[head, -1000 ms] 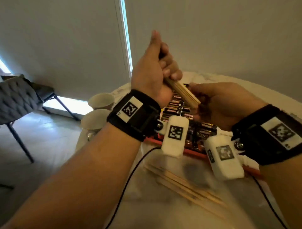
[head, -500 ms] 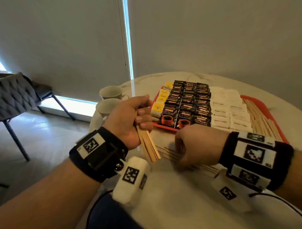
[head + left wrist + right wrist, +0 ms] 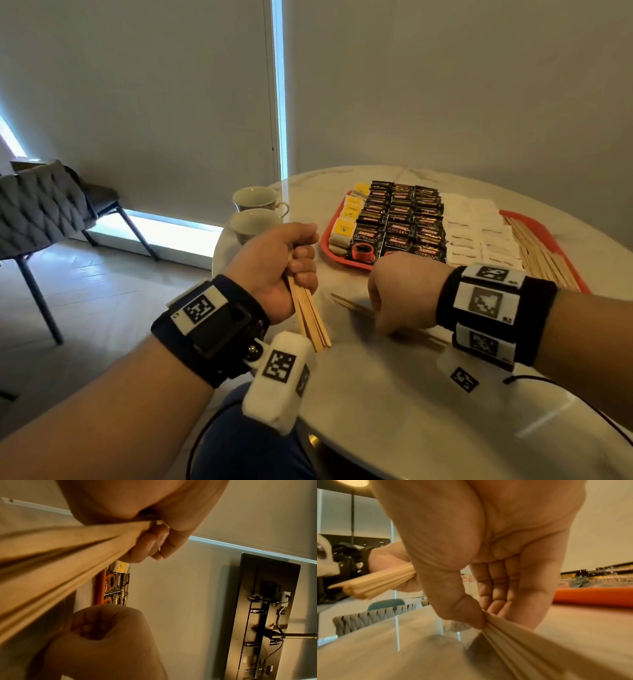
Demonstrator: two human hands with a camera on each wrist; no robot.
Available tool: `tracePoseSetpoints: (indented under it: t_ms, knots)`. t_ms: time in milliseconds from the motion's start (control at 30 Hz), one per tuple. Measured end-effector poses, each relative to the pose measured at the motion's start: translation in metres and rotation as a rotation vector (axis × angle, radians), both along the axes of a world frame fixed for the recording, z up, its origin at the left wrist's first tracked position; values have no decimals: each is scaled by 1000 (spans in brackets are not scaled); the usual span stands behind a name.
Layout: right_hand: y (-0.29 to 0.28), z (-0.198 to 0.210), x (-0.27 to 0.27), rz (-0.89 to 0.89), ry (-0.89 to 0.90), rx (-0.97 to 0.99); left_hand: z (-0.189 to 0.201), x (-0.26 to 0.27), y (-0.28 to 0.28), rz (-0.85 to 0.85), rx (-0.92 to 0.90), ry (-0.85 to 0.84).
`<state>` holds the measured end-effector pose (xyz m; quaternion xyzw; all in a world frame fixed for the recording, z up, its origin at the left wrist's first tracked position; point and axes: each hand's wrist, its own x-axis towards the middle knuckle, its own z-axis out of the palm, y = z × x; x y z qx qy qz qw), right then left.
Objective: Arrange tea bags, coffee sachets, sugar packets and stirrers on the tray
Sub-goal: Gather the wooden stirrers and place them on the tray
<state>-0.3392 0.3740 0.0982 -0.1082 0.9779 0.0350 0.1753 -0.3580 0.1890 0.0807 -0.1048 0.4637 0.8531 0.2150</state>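
My left hand grips a bundle of wooden stirrers upright above the table's near left edge; the same bundle fills the left wrist view. My right hand is down on the table, thumb and fingers pinching several loose stirrers that lie there. Behind the hands, the red tray holds yellow tea bags, black coffee sachets, white sugar packets and a row of stirrers.
Two white cups stand at the table's left edge beside the tray. The round marble table ends close to my lap. A grey chair stands on the floor to the left.
My left hand came down from in front of my face to the table's left edge with its bundle. My right hand dropped onto the loose stirrers on the table and pinched them.
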Motion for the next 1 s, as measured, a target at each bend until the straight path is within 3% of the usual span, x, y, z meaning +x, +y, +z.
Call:
tracePoseSetpoints:
  t_ms: [133, 267, 367, 500, 567, 667, 800, 900, 1000]
  knots:
    - [5, 12, -9, -106, -21, -142, -9, -4, 4, 23, -50, -22]
    - [11, 43, -12, -362, 18, -760, -6, -7, 19, 61, -38, 15]
    - [0, 53, -8, -358, 31, -1036, 5, -7, 37, 24, -7, 87]
    - [-10, 47, -12, -275, 143, -987, 13, -11, 61, 23, 32, 146]
    - [-8, 46, -16, -299, 160, -1012, 11, -16, 63, 98, -39, 147]
    - [-6, 39, -16, -305, 153, -1086, 6, -23, 62, 201, -141, 147]
    - [5, 25, -13, -388, 51, -1183, 3, -25, 52, 205, -179, 164]
    - [22, 16, -12, -449, -124, -997, -1, -31, 40, 213, -222, 189]
    - [24, 5, -9, -299, -206, -537, 1, -31, 31, 190, -220, 176]
